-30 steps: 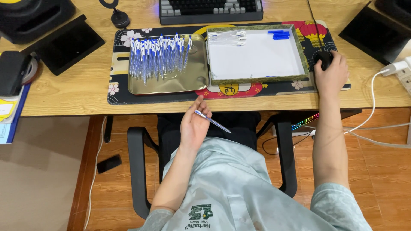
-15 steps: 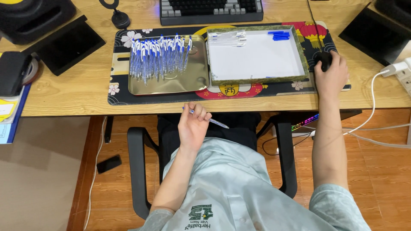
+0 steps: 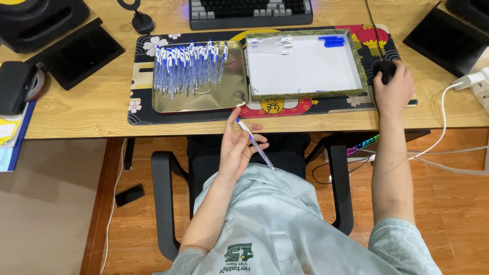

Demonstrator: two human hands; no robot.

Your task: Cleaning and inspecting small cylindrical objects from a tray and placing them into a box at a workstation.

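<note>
The left hand (image 3: 238,146) is raised below the front edge of the pale wooden worktop (image 3: 91,109), palm turned upward and fingers loosely curled, pinching a slim clear-barrelled ballpoint pen with a blue tip (image 3: 254,143) between thumb and fingertips; the pen slants from upper left, near the worktop edge, down to the right over the person's lap. The left forearm rises from the lower middle of the view, elbow bent close to the body. The right arm is stretched almost straight forward, and the right hand (image 3: 393,91) lies palm-down, fingers curved, closed over a black computer mouse (image 3: 385,70) on the right end of a dark patterned desk mat (image 3: 142,114). On that mat, just ahead of the left hand, a shallow gold-coloured metal tray (image 3: 204,102) holds a row of similar blue-and-clear pens (image 3: 189,66), and touching its right side sits a green-rimmed rectangular box with a white floor (image 3: 305,76). A dark keyboard (image 3: 250,11) lies beyond both.
</note>
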